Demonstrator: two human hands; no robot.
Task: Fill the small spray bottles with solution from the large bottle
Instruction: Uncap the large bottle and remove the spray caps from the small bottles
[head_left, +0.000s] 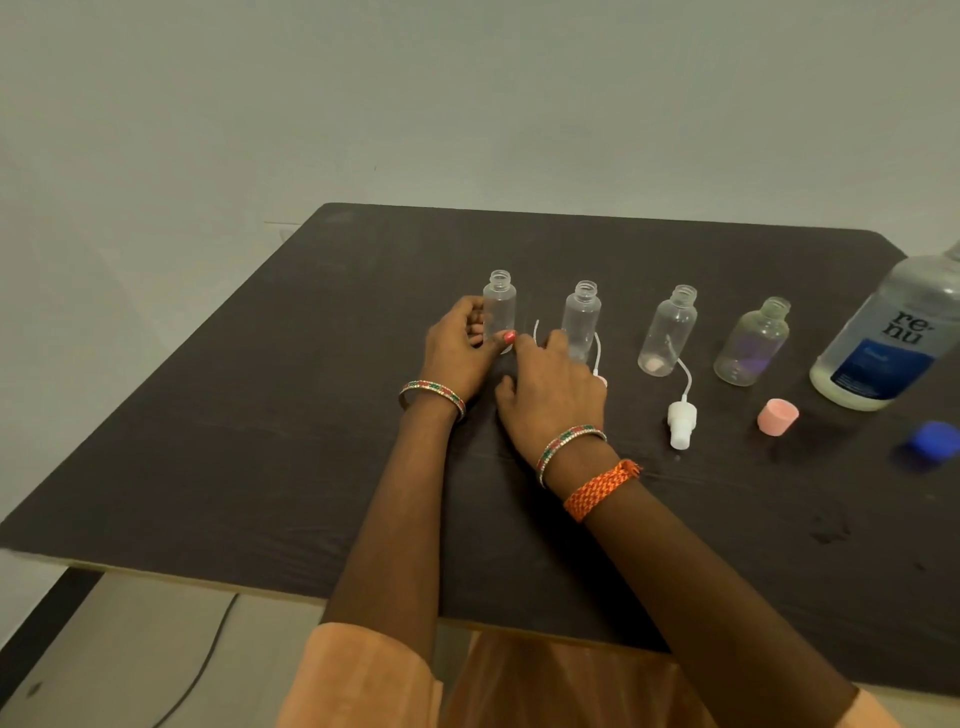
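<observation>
Four small bottles uncapped and empty on the dark bench (260, 441); filling not begun.

Left hand (457, 353) wraps the leftmost small bottle (500, 306), fingers curled on its clear cylindrical wall. Right hand (550, 384) lies just beside it, fingers bent over something low on the bench; a thin white tube (536, 330) curves up past them, so likely a pump, but I cannot tell whether it is gripped. Second bottle (582, 317), third bottle (669, 332) and rounder fourth bottle (753, 343) stand in a row to the right, translucent plastic, threaded necks open, no liquid seen. White spray pump (682, 421) and pink cap (777, 415) lie near side. Large bottle (883, 343), far right, clear, dark blue label, holds solution; blue cap (932, 441) near it. All pouring and recapping remain.
</observation>
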